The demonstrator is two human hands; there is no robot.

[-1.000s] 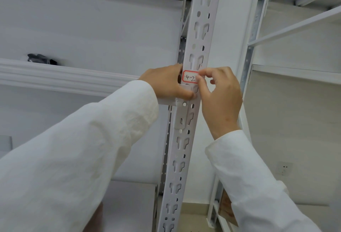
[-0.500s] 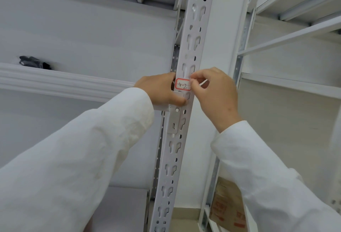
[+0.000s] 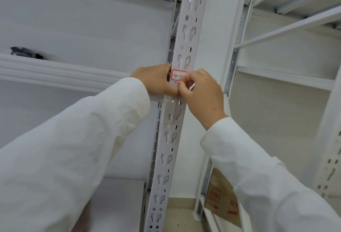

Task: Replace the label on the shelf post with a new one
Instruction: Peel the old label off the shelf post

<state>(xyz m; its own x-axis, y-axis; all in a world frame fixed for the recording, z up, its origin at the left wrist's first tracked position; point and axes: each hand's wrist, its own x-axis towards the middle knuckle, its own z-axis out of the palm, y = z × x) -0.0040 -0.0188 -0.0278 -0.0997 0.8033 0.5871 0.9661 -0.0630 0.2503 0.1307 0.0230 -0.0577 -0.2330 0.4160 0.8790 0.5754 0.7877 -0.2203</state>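
The label (image 3: 177, 75), white w/ a red rounded border, is stuck on the front face of the perforated shelf post (image 3: 186, 34), just above the bracket where a white shelf beam (image 3: 60, 74) meets the post. Handwritten "4-" is legible, followed by a char. partly hidden by the right hand, poss. a 2 or 7; it cannot be told for sure.

The post is gripped from the side by the left hand (image 3: 155, 81), fingers curled round its edge and thumb laid along the bracket, prob. to brace the post while the sticker is worked. The right hand (image 3: 202, 91) is bunched at the label's lower right corner, fingers (image 3: 182, 86) curled tight in a pinch; a small white strip is seen beside them, and whether it is a lifted label edge or backing paper cannot be told.

Judged from the pics, the sticker is either being peeled or pressed down at that corner.

A cardboard box (image 3: 221, 194) w/ red print, too blurred to read, is seen low on the right rack. A dark object (image 3: 25, 52) is lying on the left shelf.
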